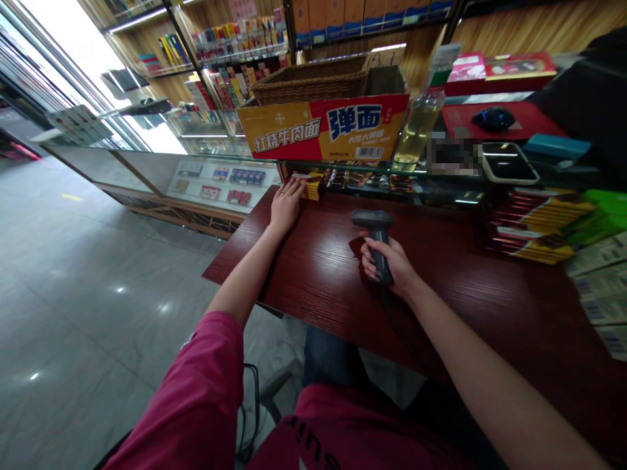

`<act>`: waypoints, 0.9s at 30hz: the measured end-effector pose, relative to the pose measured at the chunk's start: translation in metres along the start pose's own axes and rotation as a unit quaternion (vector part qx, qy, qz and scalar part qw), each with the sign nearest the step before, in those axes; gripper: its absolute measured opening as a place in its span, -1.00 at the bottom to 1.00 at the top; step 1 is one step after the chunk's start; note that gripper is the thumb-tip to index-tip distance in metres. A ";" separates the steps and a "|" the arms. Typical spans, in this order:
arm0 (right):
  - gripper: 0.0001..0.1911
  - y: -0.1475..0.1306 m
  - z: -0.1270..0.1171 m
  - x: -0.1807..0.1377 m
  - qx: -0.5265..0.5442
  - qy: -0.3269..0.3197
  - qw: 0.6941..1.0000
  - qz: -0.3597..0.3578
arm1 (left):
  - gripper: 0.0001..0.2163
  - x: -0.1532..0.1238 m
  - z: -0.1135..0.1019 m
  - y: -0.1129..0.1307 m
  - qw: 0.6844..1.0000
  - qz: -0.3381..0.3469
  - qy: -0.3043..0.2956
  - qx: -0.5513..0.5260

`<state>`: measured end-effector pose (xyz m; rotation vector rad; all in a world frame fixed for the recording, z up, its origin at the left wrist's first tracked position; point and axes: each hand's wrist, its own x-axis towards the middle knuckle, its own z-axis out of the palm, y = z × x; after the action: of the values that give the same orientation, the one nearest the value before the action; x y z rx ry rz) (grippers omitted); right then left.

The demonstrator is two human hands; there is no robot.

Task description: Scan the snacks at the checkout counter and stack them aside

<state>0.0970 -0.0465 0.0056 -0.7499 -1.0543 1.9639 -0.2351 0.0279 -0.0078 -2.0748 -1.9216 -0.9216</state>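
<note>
My right hand (394,264) grips the handle of a dark grey barcode scanner (376,230), whose head points away from me above the dark red wooden desk (455,287). My left hand (285,205) lies flat near the far left of the desk, fingers stretched out and touching a stack of yellow and red packs (312,185) at the foot of the glass counter. A cable runs down from the scanner under my right wrist.
A yellow and red cardboard box (326,130) holding a wicker basket (313,79) stands on the glass counter, beside a bottle of pale liquid (416,127). A mouse (492,119), a phone (508,163) and stacked cartons (533,225) sit at right. Grey tiled floor (83,287) lies left.
</note>
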 end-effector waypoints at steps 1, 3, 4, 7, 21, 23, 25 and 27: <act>-0.47 0.000 -0.001 -0.001 0.002 0.001 1.000 -0.005 | -0.35 -0.001 -0.001 0.001 1.000 -0.003 0.004 -0.002; -0.45 -0.002 -0.003 -0.005 0.005 0.008 1.000 -0.018 | -0.34 -0.002 -0.001 0.009 1.000 -0.003 0.023 -0.008; -0.44 -0.003 -0.005 -0.007 0.006 0.015 1.000 -0.025 | -0.33 -0.003 0.000 0.016 0.999 0.000 0.035 -0.015; -0.42 -0.007 -0.016 -0.017 0.004 0.053 0.997 -0.061 | -0.36 -0.004 0.014 0.056 0.997 0.036 0.042 -0.053; -0.39 -0.054 -0.139 -0.133 -0.029 0.253 0.950 -0.181 | -0.38 0.015 0.134 0.328 0.913 0.312 -0.116 -0.238; -0.38 -0.057 -0.148 -0.148 -0.025 0.260 0.949 -0.176 | -0.46 0.016 0.141 0.339 0.914 0.307 -0.123 -0.236; -0.38 -0.058 -0.152 -0.159 -0.023 0.261 0.951 -0.168 | -0.59 0.013 0.141 0.342 0.916 0.296 -0.117 -0.243; -0.39 -0.058 -0.153 -0.167 -0.023 0.254 0.954 -0.160 | -0.70 0.008 0.136 0.340 0.916 0.284 -0.101 -0.265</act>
<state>0.3240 -0.1023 0.0047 -0.9771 -0.8425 1.3726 0.1301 0.0509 -0.0162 -2.9022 -1.0592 -1.1943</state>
